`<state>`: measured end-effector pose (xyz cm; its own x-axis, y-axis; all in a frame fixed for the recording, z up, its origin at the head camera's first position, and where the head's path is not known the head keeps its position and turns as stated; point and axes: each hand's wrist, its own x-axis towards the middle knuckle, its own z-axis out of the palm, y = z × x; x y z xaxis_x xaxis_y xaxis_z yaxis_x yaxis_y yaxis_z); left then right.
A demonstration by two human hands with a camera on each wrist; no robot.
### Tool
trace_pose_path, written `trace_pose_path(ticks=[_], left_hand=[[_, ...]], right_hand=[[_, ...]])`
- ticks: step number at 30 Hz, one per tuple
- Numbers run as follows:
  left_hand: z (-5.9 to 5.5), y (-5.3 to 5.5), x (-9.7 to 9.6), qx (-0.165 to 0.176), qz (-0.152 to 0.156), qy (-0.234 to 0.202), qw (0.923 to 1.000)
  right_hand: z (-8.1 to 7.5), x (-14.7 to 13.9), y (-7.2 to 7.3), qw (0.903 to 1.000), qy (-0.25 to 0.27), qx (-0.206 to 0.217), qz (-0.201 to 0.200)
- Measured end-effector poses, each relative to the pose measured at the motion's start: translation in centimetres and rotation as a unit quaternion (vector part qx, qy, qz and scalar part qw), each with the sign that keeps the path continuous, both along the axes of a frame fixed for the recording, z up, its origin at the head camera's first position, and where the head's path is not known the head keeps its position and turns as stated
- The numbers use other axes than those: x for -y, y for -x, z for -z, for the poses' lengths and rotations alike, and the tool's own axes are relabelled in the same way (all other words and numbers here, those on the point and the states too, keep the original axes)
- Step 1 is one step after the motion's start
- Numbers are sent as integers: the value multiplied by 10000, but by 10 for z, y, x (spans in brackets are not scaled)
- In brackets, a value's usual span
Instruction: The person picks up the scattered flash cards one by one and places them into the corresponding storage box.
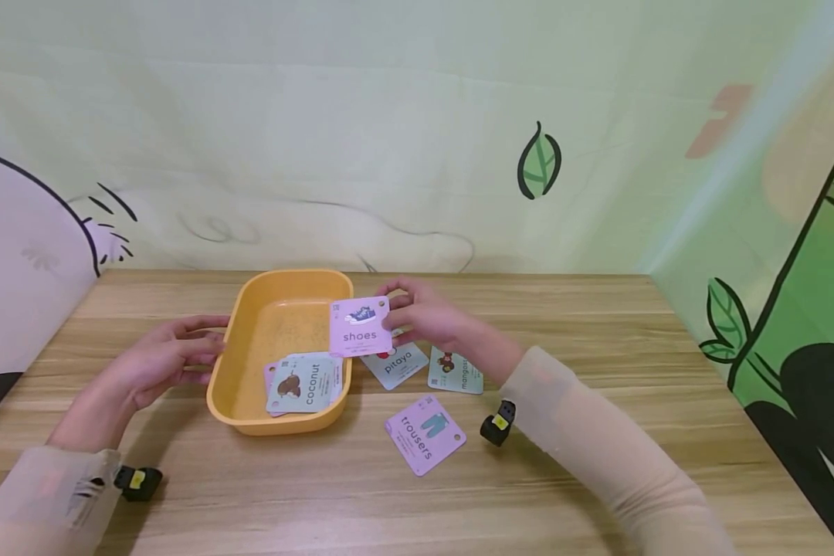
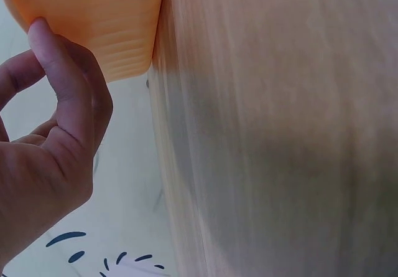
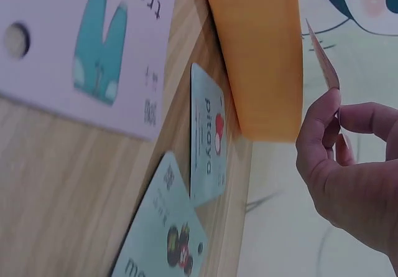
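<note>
A pink card marked "shoes" (image 1: 358, 327) is pinched by my right hand (image 1: 424, 313) at its right edge, above the right rim of a yellow tray (image 1: 250, 421). In the right wrist view the card (image 3: 324, 62) shows nearly edge-on between thumb and fingers. My left hand (image 1: 174, 357) touches the tray's outer left side with bent fingers; the left wrist view has a fingertip against the tray wall (image 2: 118, 34). Inside the tray's near end, a "coconut" card (image 1: 299, 384) lies on top of other cards, mostly hidden.
Right of the tray, on the wooden table (image 1: 563, 309), lie a "pitaya" card (image 1: 398, 363), a partly covered mangosteen card (image 1: 456, 372) and a pink "trousers" card (image 1: 425, 435). A printed cloth (image 1: 417, 154) hangs behind the table.
</note>
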<state>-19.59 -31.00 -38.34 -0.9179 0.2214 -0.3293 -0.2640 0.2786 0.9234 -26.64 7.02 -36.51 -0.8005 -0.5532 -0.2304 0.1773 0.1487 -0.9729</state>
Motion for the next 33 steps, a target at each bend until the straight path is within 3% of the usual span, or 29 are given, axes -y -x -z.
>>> trace_pose_path(ticks=[19,33], left_hand=[[1,0,1,-15,9,-54,10000],[0,0,0,-17,8,-28,10000]], right_hand=[[7,32,-9,9998,-78,-98,121],[12,48,-15,9975,-226,-608,272]])
